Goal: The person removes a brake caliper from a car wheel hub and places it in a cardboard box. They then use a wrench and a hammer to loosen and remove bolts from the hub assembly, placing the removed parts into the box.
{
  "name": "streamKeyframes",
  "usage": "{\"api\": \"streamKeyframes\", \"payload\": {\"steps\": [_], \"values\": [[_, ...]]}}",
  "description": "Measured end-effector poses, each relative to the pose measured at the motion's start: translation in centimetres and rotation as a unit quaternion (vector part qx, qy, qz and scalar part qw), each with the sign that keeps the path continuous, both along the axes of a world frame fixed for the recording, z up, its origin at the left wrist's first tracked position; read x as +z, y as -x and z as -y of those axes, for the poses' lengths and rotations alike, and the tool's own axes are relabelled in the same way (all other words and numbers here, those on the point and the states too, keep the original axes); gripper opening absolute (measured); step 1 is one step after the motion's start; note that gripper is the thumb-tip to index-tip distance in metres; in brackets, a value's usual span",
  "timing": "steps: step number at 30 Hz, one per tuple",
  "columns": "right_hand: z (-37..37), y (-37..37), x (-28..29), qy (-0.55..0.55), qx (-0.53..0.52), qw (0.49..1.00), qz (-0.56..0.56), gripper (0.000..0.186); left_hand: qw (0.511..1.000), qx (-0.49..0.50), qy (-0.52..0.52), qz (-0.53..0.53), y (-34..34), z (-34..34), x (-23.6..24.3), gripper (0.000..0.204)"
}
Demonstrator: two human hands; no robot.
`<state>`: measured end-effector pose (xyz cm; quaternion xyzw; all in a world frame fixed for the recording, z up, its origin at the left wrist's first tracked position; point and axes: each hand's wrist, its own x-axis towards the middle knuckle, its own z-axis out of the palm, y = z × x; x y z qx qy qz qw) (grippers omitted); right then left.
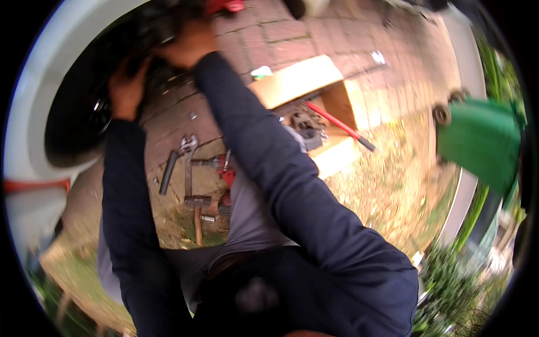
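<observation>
Both my hands reach up into the dark wheel well of a white vehicle (84, 29) at the upper left. My left hand (127, 90) is raised beside the dark parts in there, its fingertips lost in shadow. Farther up, my right hand (191, 46) is against a dark, blurred part (163, 25); motion smears its fingers, and I cannot make out whether it grips anything. On the ground below my hands lie an adjustable wrench (188, 147), a short black tube (168, 173), a hammer (198, 224) and a red and black power tool (225, 175).
Right of my right arm stands an open cardboard box (303, 78) with metal parts (307, 124); a red-handled bar (337, 123) leans across its edge. A red object (225, 5) sits by the wheel well. A green wheeled bin (480, 143) stands far right.
</observation>
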<state>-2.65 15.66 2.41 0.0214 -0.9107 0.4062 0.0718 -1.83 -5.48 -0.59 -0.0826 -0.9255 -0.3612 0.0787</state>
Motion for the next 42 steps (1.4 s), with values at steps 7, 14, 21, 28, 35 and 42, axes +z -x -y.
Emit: {"api": "streamKeyframes", "payload": {"steps": [7, 14, 21, 28, 35, 42], "values": [[0.4, -3.9, 1.5, 0.011, -0.159, 0.983, -0.089, 0.091, 0.999, -0.005, -0.038, 0.022, 1.0, -0.1, -0.1, 0.044], [-22.5, -21.7, -3.3, -0.014, 0.015, 0.98, 0.198, 0.027, 0.995, 0.024, 0.097, 0.03, 3.1, 1.5, 0.6, 0.048], [-25.5, -28.6, -17.0, -0.405, 0.006, 0.881, 0.246, 0.045, 0.993, 0.072, 0.076, 0.046, 2.1, -0.7, 1.6, 0.057], [-27.6, -25.6, -18.7, -0.39, 0.069, 0.878, 0.268, 0.019, 0.995, 0.053, 0.075, 0.043, 2.5, 0.1, 1.7, 0.059], [-31.8, -26.0, -10.1, -0.335, -0.006, 0.9, 0.28, 0.031, 0.997, 0.012, 0.071, 0.021, 2.3, 0.0, 0.5, 0.058], [-33.4, -30.1, -7.2, -0.201, -0.16, 0.958, 0.13, 0.038, 0.997, 0.06, 0.043, 0.02, 1.9, -1.3, 1.2, 0.057]]}}
